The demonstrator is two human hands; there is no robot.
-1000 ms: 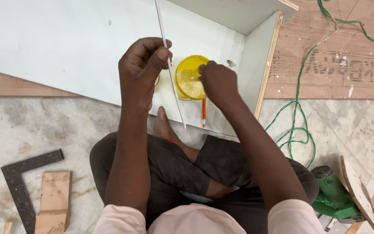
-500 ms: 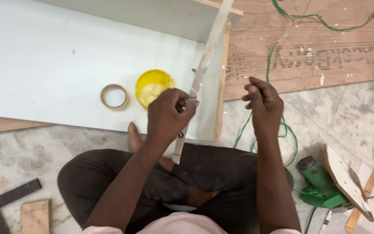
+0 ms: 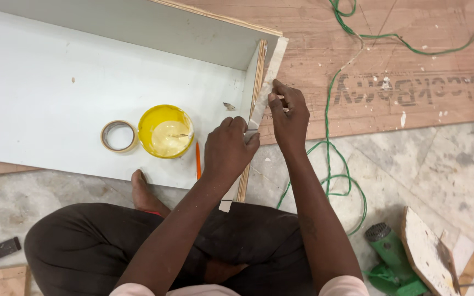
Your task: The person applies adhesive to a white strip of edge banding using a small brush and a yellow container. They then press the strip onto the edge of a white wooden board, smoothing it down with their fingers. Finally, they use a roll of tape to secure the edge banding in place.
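Strip [image 3: 270,71] lowered onto panel edge [image 3: 257,66], both hands pressing

A long pale strip [image 3: 264,90] is laid along the plywood edge of a white board [image 3: 56,93] on the floor. The strip is pressed down by the left hand [image 3: 229,151] lower down and pinched by the right hand [image 3: 289,115] higher up. On the board, a yellow tub of glue [image 3: 165,131] is seen beside a roll of tape [image 3: 119,136]. An orange pencil [image 3: 198,160] lies near the tub. A green cable [image 3: 336,164] is looped on the floor, and a green power tool [image 3: 393,257] lies at the lower right.
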